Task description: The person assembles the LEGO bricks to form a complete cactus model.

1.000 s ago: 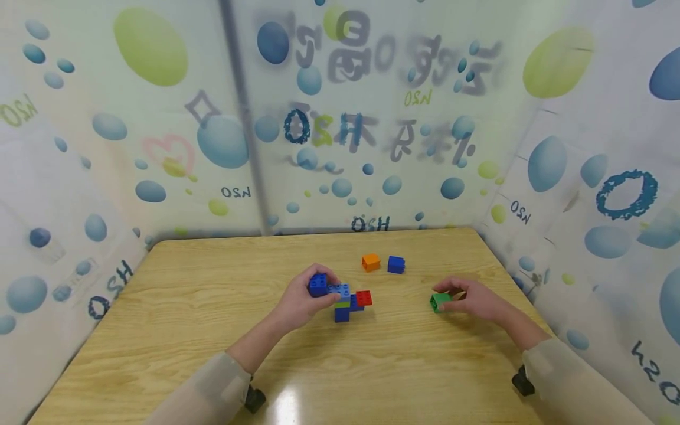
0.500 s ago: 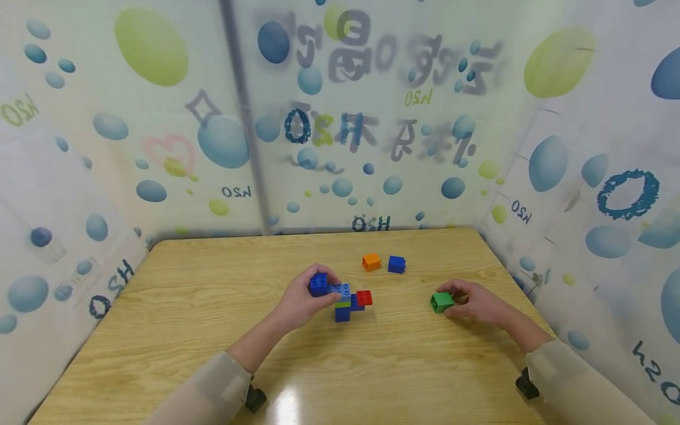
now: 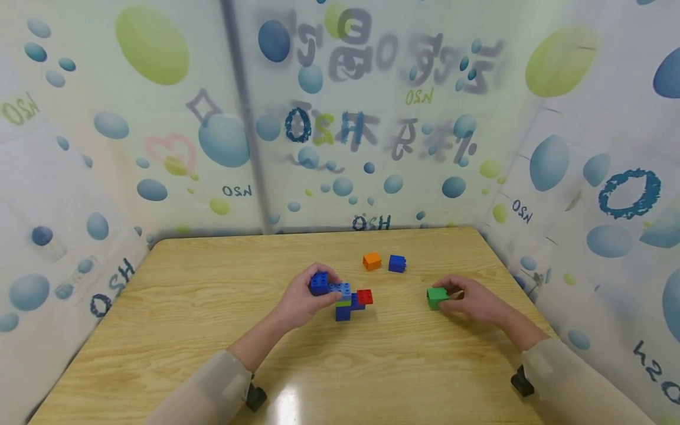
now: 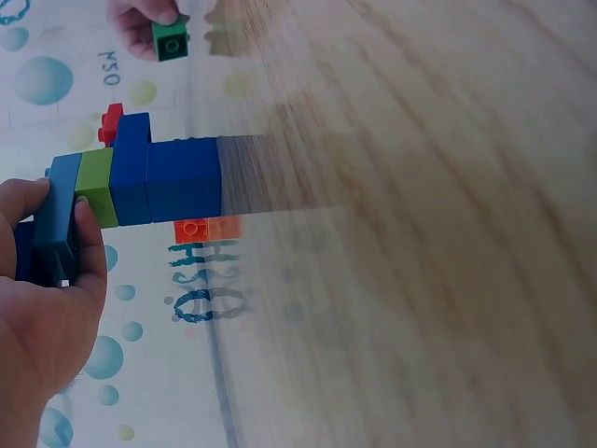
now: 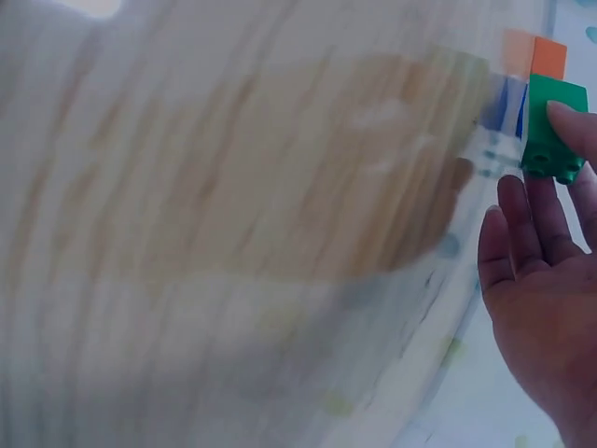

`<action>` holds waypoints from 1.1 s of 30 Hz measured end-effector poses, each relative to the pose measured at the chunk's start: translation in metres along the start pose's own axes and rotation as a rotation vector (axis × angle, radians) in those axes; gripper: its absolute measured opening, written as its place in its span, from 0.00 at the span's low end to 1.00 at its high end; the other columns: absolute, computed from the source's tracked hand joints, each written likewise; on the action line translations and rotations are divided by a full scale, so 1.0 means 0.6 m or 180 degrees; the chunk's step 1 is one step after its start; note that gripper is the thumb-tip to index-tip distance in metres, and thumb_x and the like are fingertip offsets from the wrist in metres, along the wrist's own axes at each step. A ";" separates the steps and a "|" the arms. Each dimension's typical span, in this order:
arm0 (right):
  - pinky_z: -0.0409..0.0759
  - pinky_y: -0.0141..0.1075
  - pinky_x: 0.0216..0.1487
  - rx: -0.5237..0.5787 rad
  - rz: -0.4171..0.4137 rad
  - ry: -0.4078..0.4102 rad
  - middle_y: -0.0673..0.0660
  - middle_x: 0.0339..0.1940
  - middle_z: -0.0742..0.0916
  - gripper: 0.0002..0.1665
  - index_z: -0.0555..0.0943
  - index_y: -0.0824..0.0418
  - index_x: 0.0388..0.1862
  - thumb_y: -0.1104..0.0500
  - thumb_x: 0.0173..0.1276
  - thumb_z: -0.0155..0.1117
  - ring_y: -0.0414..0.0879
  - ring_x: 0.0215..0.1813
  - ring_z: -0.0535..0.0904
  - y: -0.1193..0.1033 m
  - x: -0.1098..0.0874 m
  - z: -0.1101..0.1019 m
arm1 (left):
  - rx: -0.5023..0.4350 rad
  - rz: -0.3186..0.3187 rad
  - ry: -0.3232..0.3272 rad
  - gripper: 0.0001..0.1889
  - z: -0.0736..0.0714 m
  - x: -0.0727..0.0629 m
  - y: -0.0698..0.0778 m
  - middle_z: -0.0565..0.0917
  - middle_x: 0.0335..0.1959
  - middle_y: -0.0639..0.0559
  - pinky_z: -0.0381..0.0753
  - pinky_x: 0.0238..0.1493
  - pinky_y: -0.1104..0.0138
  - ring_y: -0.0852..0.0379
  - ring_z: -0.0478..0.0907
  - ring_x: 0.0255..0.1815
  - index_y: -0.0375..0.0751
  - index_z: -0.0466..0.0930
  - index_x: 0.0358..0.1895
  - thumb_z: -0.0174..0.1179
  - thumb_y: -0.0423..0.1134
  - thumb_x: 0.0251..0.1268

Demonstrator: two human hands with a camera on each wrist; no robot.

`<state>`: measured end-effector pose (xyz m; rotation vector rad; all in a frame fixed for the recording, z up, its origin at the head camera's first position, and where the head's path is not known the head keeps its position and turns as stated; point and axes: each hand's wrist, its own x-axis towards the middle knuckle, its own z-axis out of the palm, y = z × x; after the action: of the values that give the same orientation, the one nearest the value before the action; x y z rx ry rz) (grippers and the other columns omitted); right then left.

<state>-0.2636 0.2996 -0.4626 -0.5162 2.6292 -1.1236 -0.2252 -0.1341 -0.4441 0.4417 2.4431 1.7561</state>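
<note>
In the head view my left hand (image 3: 305,298) grips a built stack of toy building bricks at the middle of the table. Fingers and thumb pinch its light blue brick (image 4: 62,201), beside a dark blue brick (image 3: 319,283). A lime brick (image 4: 96,187) sits beneath, then blue bricks (image 4: 185,177) at the foot, and a red brick (image 3: 365,297) juts out to the right. Over on the right, my right hand (image 3: 473,302) pinches a green brick (image 3: 435,298) between thumb and fingers. The right wrist view shows studs on the green brick (image 5: 555,121) facing the palm.
Behind the stack, an orange brick (image 3: 372,261) and a loose blue brick (image 3: 396,264) lie side by side on the wooden table (image 3: 212,271). A patterned curtain (image 3: 340,200) stands along the back edge and both sides.
The green brick has turned and shifted slightly left with my right hand, whose fingers have moved further around it. My left hand and the stack have stayed in place.
</note>
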 end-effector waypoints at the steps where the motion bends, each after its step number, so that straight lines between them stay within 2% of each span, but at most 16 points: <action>1: 0.83 0.33 0.54 -0.0011 -0.0017 0.0018 0.58 0.56 0.88 0.25 0.84 0.62 0.66 0.56 0.75 0.77 0.49 0.57 0.82 -0.003 0.001 0.001 | 0.0005 -0.0003 -0.0005 0.16 0.000 0.000 0.000 0.87 0.62 0.48 0.86 0.68 0.47 0.40 0.81 0.68 0.50 0.81 0.59 0.74 0.38 0.74; 8: 0.84 0.32 0.54 0.0033 -0.0110 -0.0002 0.58 0.59 0.88 0.26 0.83 0.60 0.70 0.54 0.77 0.75 0.49 0.58 0.82 -0.035 0.012 0.010 | 0.0027 -0.0001 -0.0017 0.17 -0.001 0.001 0.000 0.87 0.62 0.47 0.85 0.69 0.44 0.39 0.80 0.69 0.50 0.81 0.60 0.74 0.39 0.74; 24: 0.87 0.29 0.55 0.0609 -0.0458 -0.0100 0.67 0.65 0.84 0.27 0.80 0.66 0.73 0.62 0.78 0.72 0.53 0.58 0.87 -0.110 0.037 0.048 | 0.0023 0.0002 -0.0017 0.17 -0.002 0.001 -0.003 0.87 0.63 0.47 0.85 0.69 0.45 0.40 0.81 0.69 0.50 0.81 0.60 0.74 0.39 0.74; 29: 0.87 0.30 0.57 0.0672 -0.0549 -0.0151 0.65 0.63 0.85 0.29 0.78 0.63 0.75 0.62 0.78 0.72 0.52 0.58 0.88 -0.132 0.046 0.064 | -0.0001 0.0023 -0.0016 0.17 -0.002 0.000 -0.001 0.87 0.63 0.46 0.87 0.67 0.46 0.40 0.81 0.69 0.49 0.81 0.60 0.74 0.40 0.75; 33: 0.87 0.30 0.57 0.0747 -0.0584 -0.0150 0.64 0.61 0.86 0.29 0.76 0.65 0.73 0.62 0.78 0.73 0.53 0.58 0.87 -0.148 0.051 0.073 | 0.0002 0.0033 -0.0020 0.17 -0.002 0.000 0.000 0.87 0.63 0.46 0.86 0.68 0.46 0.40 0.81 0.69 0.49 0.81 0.60 0.74 0.40 0.74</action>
<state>-0.2558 0.2016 -0.4298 -0.7344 2.4054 -1.4330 -0.2254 -0.1354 -0.4439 0.4602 2.4416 1.7552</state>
